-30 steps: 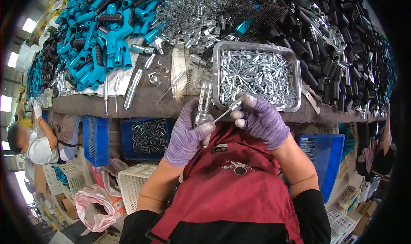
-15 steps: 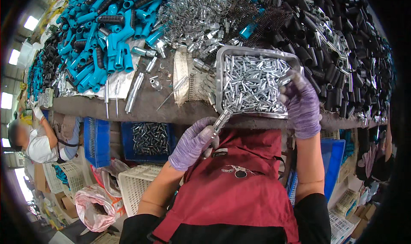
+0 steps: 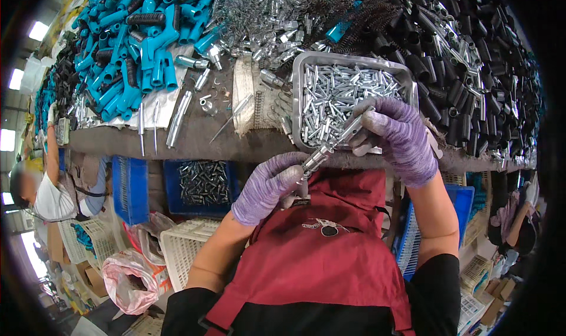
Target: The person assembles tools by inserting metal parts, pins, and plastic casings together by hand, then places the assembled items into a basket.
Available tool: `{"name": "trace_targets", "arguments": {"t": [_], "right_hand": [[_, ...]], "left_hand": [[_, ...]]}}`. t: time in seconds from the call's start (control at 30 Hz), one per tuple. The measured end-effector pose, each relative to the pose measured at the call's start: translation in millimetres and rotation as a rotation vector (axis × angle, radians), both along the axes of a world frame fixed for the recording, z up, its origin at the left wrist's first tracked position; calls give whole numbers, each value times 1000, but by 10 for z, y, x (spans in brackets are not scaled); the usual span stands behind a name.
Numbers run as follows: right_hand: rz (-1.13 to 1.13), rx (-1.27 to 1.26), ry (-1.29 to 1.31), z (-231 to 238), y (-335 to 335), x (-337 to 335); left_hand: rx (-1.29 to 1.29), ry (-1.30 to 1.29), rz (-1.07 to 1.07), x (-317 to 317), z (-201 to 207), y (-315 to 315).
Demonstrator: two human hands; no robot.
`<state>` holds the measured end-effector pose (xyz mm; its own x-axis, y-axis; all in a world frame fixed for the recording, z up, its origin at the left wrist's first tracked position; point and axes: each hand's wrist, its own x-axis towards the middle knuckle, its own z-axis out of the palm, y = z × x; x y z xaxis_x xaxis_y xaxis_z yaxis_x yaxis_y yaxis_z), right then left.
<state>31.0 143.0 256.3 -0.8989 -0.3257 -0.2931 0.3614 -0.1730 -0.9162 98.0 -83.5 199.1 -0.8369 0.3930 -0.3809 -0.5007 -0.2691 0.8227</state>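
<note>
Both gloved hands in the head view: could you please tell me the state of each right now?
Left hand: closed, holding a shiny metal fitting.
Right hand: closed, pinching a slim metal piece near the fitting's upper end.

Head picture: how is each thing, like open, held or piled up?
Left hand: gloved, gripping a metal part
Right hand: gloved, holding a slim metal piece
Metal tray: uncovered, many pins inside
Blue bin: uncovered, dark parts inside
Plastic bag: mouth open
Turquoise handles: piled
</note>
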Motion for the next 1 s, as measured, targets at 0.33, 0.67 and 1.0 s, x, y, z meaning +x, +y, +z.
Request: {"name": "trace_targets", "arguments": {"t": [0.33, 0.67, 1.0], "right_hand": [[-23, -30, -55, -58, -41, 33], [-9, 221, 148, -292, -271, 51], [81, 783, 976, -207, -1056, -550]], "left_hand": [[8, -11, -16, -3, -23, -31], [126, -81, -11, -17, -108, 6], [202, -46, 298, -5, -280, -420]]}}
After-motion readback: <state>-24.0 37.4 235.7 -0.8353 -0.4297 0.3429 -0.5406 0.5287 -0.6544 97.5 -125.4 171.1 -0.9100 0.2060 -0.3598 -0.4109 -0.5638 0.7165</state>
